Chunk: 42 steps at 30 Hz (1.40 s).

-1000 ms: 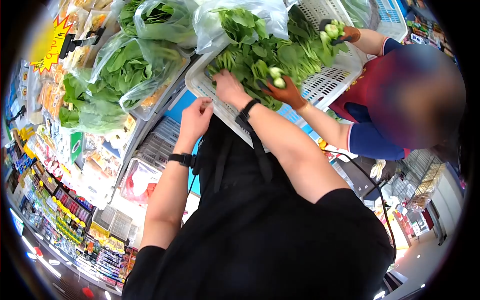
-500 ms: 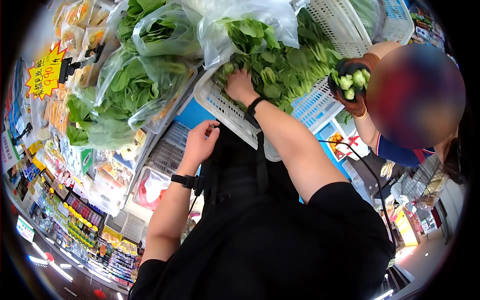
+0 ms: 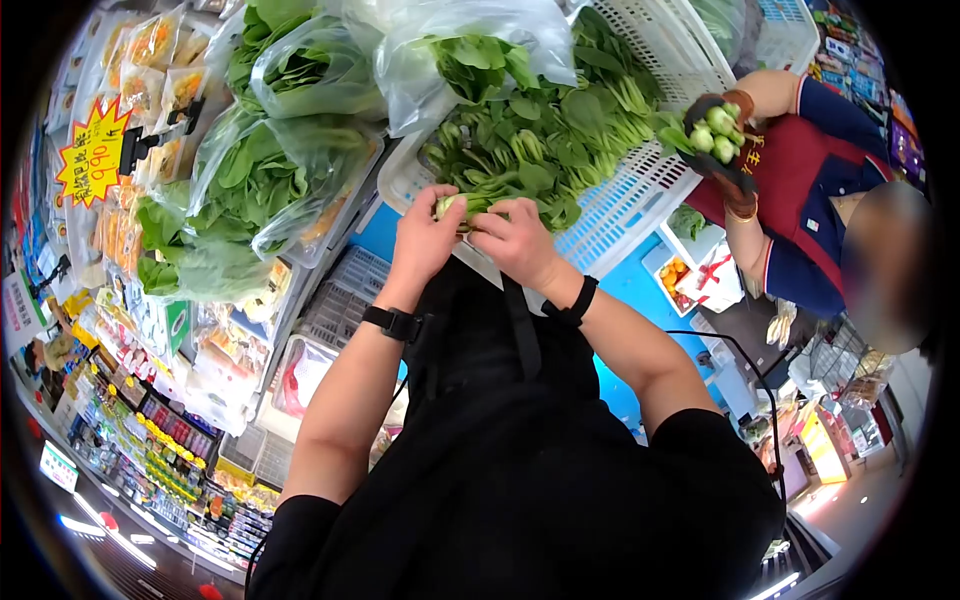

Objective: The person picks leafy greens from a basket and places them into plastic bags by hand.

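Note:
My left hand (image 3: 428, 235) is closed on the pale base of a bok choy (image 3: 447, 206) at the near edge of the white plastic basket (image 3: 640, 225). Beside it, my right hand (image 3: 517, 240) has its fingers curled on the same bok choy, whose leaves point toward the pile. Parts of the stems are hidden behind my fingers. Loose bok choy (image 3: 570, 130) fills the basket just beyond both hands.
A co-worker's gloved hand (image 3: 735, 185) holds several bok choy at the right. Bagged leafy greens (image 3: 260, 180) lie to the left, near a yellow price sign (image 3: 93, 155). A clear plastic bag (image 3: 400, 90) overhangs the basket. A black cable (image 3: 740, 345) runs at my right.
My right hand has drawn back from the pile toward me with a bok choy. My left hand has moved up and taken hold of it too. The co-worker has leaned back to the right.

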Available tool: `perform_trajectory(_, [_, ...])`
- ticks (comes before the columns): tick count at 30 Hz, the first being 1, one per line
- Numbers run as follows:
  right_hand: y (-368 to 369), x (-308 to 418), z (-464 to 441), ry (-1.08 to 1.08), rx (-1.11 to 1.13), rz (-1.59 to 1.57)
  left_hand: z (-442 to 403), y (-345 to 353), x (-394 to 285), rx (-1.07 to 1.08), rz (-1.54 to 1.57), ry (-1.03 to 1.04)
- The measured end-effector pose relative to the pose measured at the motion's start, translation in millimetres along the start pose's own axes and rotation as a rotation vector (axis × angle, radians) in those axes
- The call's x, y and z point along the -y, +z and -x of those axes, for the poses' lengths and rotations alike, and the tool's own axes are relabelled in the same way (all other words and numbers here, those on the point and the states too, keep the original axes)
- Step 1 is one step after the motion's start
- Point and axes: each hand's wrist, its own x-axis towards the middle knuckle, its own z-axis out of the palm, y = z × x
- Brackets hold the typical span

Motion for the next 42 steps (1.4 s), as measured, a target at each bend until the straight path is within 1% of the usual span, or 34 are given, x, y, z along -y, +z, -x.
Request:
perform_trajectory(2, [-13,11,5,0.063,-0.016,0.004,-4,9,14,0.004,0.165,0.074])
perform_trajectory(3, [-18,17,8,0.216,-0.106,-0.048,-4,13,18,0.015,0.155,0.078])
perform_trajectory(4, [-21,21,12,0.365,-0.196,-0.102,0,16,23,-0.016,0.214,0.17])
perform_trajectory(5, [-24,20,19,0.492,-0.176,-0.244,4,18,29,-0.049,0.274,0.263])
perform_trajectory(6, [-21,19,25,0.498,-0.184,-0.243,11,21,26,-0.043,0.266,0.265])
perform_trajectory(8, [-13,18,34,1.147,-0.1,-1.273,27,26,22,-0.032,0.102,0.489])
perform_trajectory(9, [-15,17,34,1.255,-0.127,-1.565,34,31,17,-0.062,-0.009,0.538])
perform_trajectory(10, [-13,13,37,1.253,-0.137,-1.567,42,32,12,-0.056,-0.014,0.542])
perform_trajectory(12, [-13,7,37,1.156,-0.245,-1.916,56,32,4,0.09,-0.472,0.87])
perform_trajectory(13, [-22,12,31,1.163,-0.373,-1.961,60,37,4,0.098,-0.477,0.914])
perform_trajectory(14, [-24,9,33,1.156,-0.378,-1.964,65,40,3,0.1,-0.482,0.918])
perform_trajectory(16, [-27,0,38,1.165,-0.276,-1.877,74,44,2,0.059,-0.479,0.947])
perform_trajectory(17, [-28,-3,40,1.198,-0.246,-1.919,74,44,10,0.04,-0.442,0.902])
perform_trajectory(18, [-32,-2,37,1.191,-0.244,-1.921,75,47,5,0.036,-0.445,0.905])
perform_trajectory(20, [-40,4,33,1.038,-0.308,-1.867,77,55,-7,-0.152,-0.267,0.747])
perform_trajectory(21, [-42,4,31,1.051,-0.311,-1.874,77,53,-12,-0.18,-0.363,0.716])
perform_trajectory(22, [-41,5,28,1.041,-0.302,-1.875,74,52,-12,-0.191,-0.362,0.721])
perform_trajectory(24, [-42,8,22,0.93,-0.254,-1.639,66,48,-10,0.003,-0.203,0.485])
perform_trajectory(25, [-47,8,20,0.937,-0.193,-1.624,65,44,-13,-0.015,-0.326,0.525])
perform_trajectory(26, [-53,9,18,0.93,-0.183,-1.625,62,43,-12,-0.026,-0.323,0.526])
perform_trajectory(28, [-63,7,12,0.958,-0.237,-1.624,54,38,-12,-0.057,-0.205,0.542])
perform_trajectory(29, [-61,-3,14,0.868,-0.163,-1.366,50,34,-12,-0.07,-0.204,0.544])
perform_trajectory(30, [-56,-10,19,0.861,-0.156,-1.369,48,30,-14,-0.096,-0.23,0.613])
perform_trajectory(31, [-53,-15,23,0.974,-0.222,-1.555,46,27,-17,-0.119,-0.256,0.681])
perform_trajectory(32, [-50,-21,27,1.089,-0.292,-1.737,44,24,-19,-0.124,-0.254,0.68])
perform_trajectory(33, [-55,-21,27,1.051,-0.257,-1.823,44,22,-25,-0.128,-0.277,0.726])
perform_trajectory(34, [-57,-21,24,1.052,-0.254,-1.821,43,20,-30,-0.131,-0.3,0.771])
perform_trajectory(36, [-63,-20,17,0.995,-0.254,-1.962,46,16,-41,-0.12,-0.339,0.797])
perform_trajectory(40, [-64,-19,-4,1.073,-0.221,-2.009,44,13,-52,-0.076,-0.405,0.868])
perform_trajectory(42, [-62,-18,-11,1.099,-0.178,-2.15,42,14,-54,-0.065,-0.393,0.886])
